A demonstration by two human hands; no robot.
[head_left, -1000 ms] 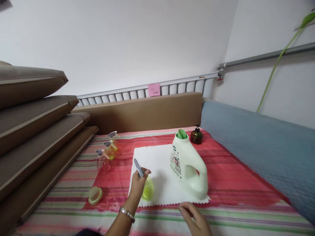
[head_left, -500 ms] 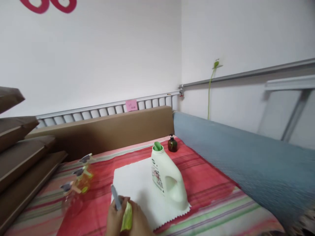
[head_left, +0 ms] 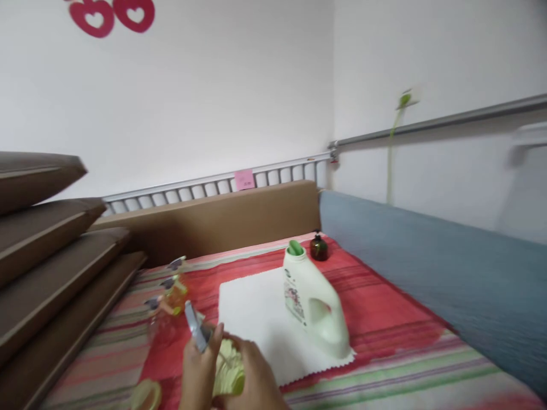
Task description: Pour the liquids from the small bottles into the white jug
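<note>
In the head view my left hand (head_left: 200,364) is closed, with a slim grey thing (head_left: 196,327) sticking up at its thumb; blur hides its kind. My right hand (head_left: 256,376) curls around the far side of a pale yellow-green ridged thing (head_left: 229,367) held between both hands. Its lower part is out of sight. Just beyond stands a pale green detergent jug (head_left: 318,310) with a handle and a green piece in its neck. It rests upright on a white scalloped-edge mat (head_left: 252,307).
Clear and yellow spray bottles (head_left: 164,319) stand to the left. A round yellow-green ring-like thing (head_left: 146,394) lies at the front. Behind the jug is a dark pump bottle (head_left: 318,247). Brown cushions (head_left: 47,273) are stacked left; a blue padded side (head_left: 419,239) runs along the right.
The view has swung left, so things sit further right. My hands have moved a little left relative to the mat, and the yellow-green thing shows more of its ridged surface.
</note>
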